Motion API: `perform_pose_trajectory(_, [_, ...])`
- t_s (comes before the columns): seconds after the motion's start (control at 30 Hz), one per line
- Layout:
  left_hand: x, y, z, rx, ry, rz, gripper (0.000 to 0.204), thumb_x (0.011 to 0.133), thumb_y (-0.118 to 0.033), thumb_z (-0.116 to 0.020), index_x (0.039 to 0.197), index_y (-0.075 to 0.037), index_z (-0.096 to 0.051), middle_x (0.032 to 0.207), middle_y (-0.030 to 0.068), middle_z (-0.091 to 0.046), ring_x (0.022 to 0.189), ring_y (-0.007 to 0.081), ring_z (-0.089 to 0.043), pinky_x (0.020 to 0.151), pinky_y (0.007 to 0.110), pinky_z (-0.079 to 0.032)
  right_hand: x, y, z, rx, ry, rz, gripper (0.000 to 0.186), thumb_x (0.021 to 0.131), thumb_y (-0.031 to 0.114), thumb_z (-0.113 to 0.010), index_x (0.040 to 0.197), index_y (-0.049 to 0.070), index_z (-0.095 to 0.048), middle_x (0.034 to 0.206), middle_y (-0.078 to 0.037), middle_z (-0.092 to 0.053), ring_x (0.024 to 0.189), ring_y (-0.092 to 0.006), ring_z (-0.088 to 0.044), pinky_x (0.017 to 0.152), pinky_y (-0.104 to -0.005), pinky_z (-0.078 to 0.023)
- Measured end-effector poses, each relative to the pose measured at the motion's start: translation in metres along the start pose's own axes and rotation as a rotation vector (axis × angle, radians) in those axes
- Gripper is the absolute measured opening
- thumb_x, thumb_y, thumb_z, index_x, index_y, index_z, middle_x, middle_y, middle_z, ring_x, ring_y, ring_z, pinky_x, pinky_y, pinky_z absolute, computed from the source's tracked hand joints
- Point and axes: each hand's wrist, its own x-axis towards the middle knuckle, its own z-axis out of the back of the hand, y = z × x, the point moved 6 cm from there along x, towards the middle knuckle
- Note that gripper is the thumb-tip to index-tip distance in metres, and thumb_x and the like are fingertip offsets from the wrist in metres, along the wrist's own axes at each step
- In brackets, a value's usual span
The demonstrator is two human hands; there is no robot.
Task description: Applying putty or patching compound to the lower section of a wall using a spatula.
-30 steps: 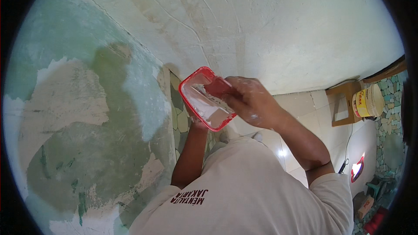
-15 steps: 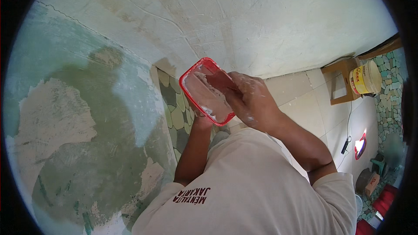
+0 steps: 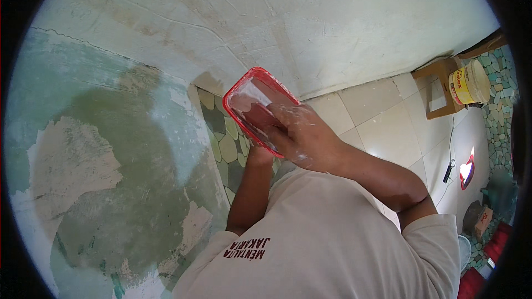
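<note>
Tray: a shallow red-rimmed plastic tray (image 3: 256, 105) is being held up at chest height, just in front of the wall, its open face tilting toward the person so the pale paste inside is staying within reach of the other hand.
Left hand: the left hand (image 3: 259, 154) is sitting under the near edge of the tray, mostly hidden by it; it appears to be gripping the tray from below, though how far the fingers are closing I cannot tell.
Right hand: the right hand (image 3: 302, 135), smeared with white paste, is reaching into the tray with fingers curled around a reddish-brown flat tool (image 3: 260, 117), pressing it against the tray floor, probably to load paste.
Wall: the patchy wall (image 3: 111, 177) on the left is showing green paint, bare plaster and fresh filler; a strip of pebble-patterned tiles (image 3: 224, 147) is running just behind the tray.
Floor: cream floor tiles (image 3: 382, 127) are lying to the right; a yellow-labelled bucket (image 3: 468, 83) is standing far right beside a cardboard box (image 3: 438, 86), well apart from the hands.
</note>
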Motion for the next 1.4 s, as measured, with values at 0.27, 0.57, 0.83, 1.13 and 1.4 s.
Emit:
perform_pose_trajectory(0.27, [0.012, -0.002, 0.0, 0.028, 0.003, -0.003, 0.064, 0.098, -0.05, -0.054, 0.15, -0.017, -0.034, 0.149, 0.0049, -0.044, 0.134, 0.0242, -0.044, 0.114, 0.043, -0.035, 0.007, -0.022, -0.011, -0.096, -0.042, 0.035, 0.013, 0.089, 0.005, -0.058, 0.098, -0.003, -0.056, 0.091, -0.025, -0.064, 0.083, -0.0443, -0.061, 0.072, -0.0494, -0.048])
perform_pose_trajectory(0.57, [0.013, -0.007, -0.032, 0.141, -0.23, 0.149, 0.069, 0.094, -0.051, -0.06, 0.149, -0.017, -0.035, 0.147, 0.0057, -0.045, 0.132, 0.0241, -0.045, 0.114, 0.044, -0.036, 0.016, -0.011, 0.033, -0.07, -0.079, -0.03, 0.019, 0.086, 0.003, -0.059, 0.101, -0.007, -0.059, 0.084, -0.027, -0.064, 0.076, -0.045, -0.062, 0.067, -0.0484, -0.048])
perform_pose_trajectory(0.83, [0.014, -0.005, -0.031, 0.167, -0.18, 0.126, 0.065, 0.097, -0.051, -0.054, 0.149, -0.018, -0.034, 0.147, 0.0057, -0.045, 0.133, 0.0242, -0.044, 0.114, 0.044, -0.034, 0.019, -0.001, 0.027, 0.051, -0.052, 0.014, 0.02, 0.087, 0.005, -0.058, 0.103, -0.005, -0.059, 0.085, -0.027, -0.064, 0.075, -0.0451, -0.062, 0.067, -0.0479, -0.049])
perform_pose_trajectory(1.13, [0.028, -0.012, -0.024, 0.159, -0.121, 0.037, 0.061, 0.1, -0.05, -0.048, 0.15, -0.018, -0.034, 0.148, 0.0056, -0.044, 0.135, 0.0242, -0.043, 0.115, 0.044, -0.032, 0.026, -0.011, 0.05, -0.115, -0.1, -0.016, 0.016, 0.087, 0.005, -0.057, 0.099, -0.006, -0.058, 0.083, -0.027, -0.064, 0.078, -0.0464, -0.061, 0.069, -0.05, -0.048])
perform_pose_trajectory(1.4, [0.044, -0.005, -0.023, 0.152, -0.058, -0.024, 0.058, 0.103, -0.05, -0.043, 0.15, -0.018, -0.033, 0.148, 0.0056, -0.043, 0.136, 0.0242, -0.042, 0.116, 0.044, -0.03, 0.022, -0.024, 0.028, -0.137, -0.041, -0.019, 0.014, 0.087, 0.004, -0.058, 0.096, -0.006, -0.058, 0.082, -0.027, -0.063, 0.077, -0.0463, -0.061, 0.068, -0.0491, -0.048])
